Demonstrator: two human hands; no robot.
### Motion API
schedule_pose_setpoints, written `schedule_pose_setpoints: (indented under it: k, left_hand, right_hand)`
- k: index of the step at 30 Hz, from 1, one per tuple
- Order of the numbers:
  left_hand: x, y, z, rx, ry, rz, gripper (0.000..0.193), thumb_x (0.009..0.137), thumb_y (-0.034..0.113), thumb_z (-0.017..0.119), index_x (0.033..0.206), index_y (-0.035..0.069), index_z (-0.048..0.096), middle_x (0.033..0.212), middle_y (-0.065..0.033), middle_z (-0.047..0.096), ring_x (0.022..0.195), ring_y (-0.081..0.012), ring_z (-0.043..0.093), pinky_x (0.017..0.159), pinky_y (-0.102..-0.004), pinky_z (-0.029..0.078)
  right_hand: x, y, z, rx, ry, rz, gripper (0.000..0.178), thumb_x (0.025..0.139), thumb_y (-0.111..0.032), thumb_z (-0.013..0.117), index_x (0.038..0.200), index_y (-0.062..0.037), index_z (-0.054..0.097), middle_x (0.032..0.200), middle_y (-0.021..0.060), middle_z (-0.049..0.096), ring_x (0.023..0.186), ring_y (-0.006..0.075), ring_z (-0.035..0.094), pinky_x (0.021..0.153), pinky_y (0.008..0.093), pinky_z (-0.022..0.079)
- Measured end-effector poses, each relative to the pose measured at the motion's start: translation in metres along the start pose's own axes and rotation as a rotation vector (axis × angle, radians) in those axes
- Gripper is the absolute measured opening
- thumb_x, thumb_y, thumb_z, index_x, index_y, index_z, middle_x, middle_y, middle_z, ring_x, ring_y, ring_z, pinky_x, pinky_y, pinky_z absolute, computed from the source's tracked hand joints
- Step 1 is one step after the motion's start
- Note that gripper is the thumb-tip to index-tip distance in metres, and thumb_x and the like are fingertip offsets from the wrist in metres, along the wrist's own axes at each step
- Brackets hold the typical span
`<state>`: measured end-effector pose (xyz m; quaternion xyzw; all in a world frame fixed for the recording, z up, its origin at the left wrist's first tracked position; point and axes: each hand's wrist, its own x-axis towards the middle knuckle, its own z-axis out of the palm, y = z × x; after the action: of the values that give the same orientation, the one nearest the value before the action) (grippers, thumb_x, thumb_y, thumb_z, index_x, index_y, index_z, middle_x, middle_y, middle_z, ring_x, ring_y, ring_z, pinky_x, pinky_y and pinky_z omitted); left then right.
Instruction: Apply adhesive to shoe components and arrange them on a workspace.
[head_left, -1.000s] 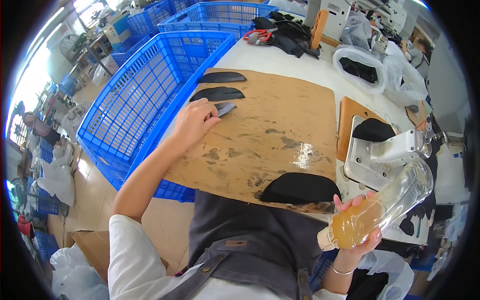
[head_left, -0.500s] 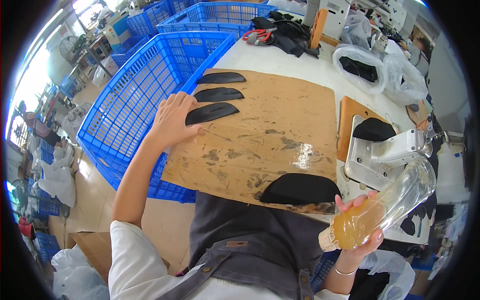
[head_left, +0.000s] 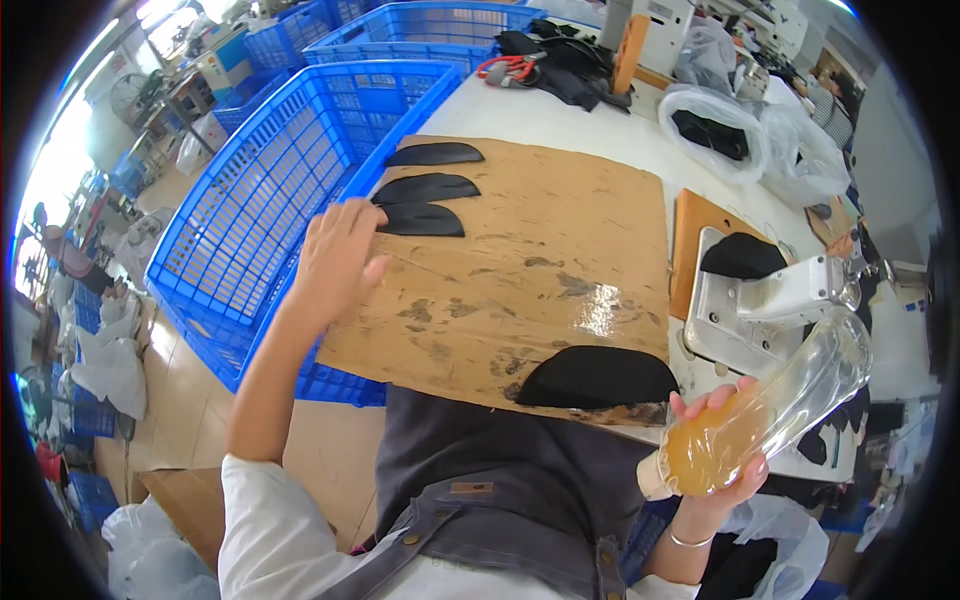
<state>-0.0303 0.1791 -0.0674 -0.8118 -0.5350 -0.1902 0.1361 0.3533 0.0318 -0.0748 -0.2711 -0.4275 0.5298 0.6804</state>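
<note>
My left hand (head_left: 335, 262) is at the left edge of a stained brown cardboard sheet (head_left: 530, 240). Its fingertips meet the left end of the lowest of three black half-moon pieces (head_left: 424, 220), the thumb held apart, and nothing shows in its grasp. That piece lies close against the middle one (head_left: 432, 187); the top one (head_left: 436, 153) is a little apart. At the right, my right hand (head_left: 735, 470) grips a clear plastic bottle (head_left: 775, 410) with yellowish liquid, tilted with its capped end down toward the lower left. A larger black half-moon stack (head_left: 600, 378) sits near the board's front edge.
A blue plastic crate (head_left: 265, 200) stands along the left of the white table (head_left: 500, 110). Red-handled cutters (head_left: 508, 68) and black scraps are at the back. On the right are a white machine (head_left: 790, 295) and plastic bags (head_left: 715, 130) holding black material.
The lowest half-moon piece has turned flatter and shifted up toward the middle one. My left hand has slid back to its left tip. My right hand still holds the bottle, nearly unmoved.
</note>
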Motion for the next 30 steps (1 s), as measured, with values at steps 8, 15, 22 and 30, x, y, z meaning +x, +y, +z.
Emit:
schedule_pose_setpoints:
  k: [8,15,22,30]
  left_hand:
    - [-0.052,0.125,0.016,-0.595,0.010,0.461,0.051,0.073,0.016,0.071,0.120,0.007,0.054,0.110,-0.0117,0.058,0.103,-0.0270,0.056,0.086,-0.0388,0.047]
    - [-0.057,0.127,0.029,-0.609,0.182,0.472,0.042,0.071,0.008,0.069,0.111,0.003,0.055,0.109,-0.0107,0.060,0.097,-0.0266,0.060,0.086,-0.0369,0.049]
    - [-0.054,0.123,0.024,-0.691,0.142,0.469,0.035,0.066,0.005,0.066,0.100,0.005,0.055,0.101,-0.0091,0.060,0.094,-0.0264,0.060,0.083,-0.0374,0.050]
    - [-0.053,0.129,0.024,-0.562,0.169,0.438,0.039,0.065,0.006,0.066,0.103,0.007,0.056,0.107,-0.0089,0.060,0.097,-0.0248,0.060,0.083,-0.0365,0.049]
  right_hand:
    - [0.043,0.011,0.050,-0.537,0.014,-0.249,0.075,0.075,-0.033,0.070,0.132,-0.0037,0.031,0.112,0.0147,0.051,0.101,0.0277,0.053,0.090,0.0410,0.045]
    - [0.055,0.035,0.076,-0.930,-0.359,-0.356,0.056,0.077,-0.025,0.070,0.123,-0.0046,0.045,0.112,0.0119,0.055,0.105,0.0226,0.054,0.092,0.0390,0.043]
    - [0.061,0.065,0.081,-1.111,-0.420,-0.439,0.070,0.064,-0.026,0.080,0.121,-0.0012,0.046,0.109,0.0115,0.058,0.093,0.0244,0.061,0.080,0.0345,0.049]
    - [0.060,0.058,0.077,-1.148,-0.332,-0.475,0.069,0.062,-0.024,0.082,0.118,-0.0008,0.048,0.104,0.0120,0.058,0.092,0.0243,0.061,0.078,0.0354,0.049]
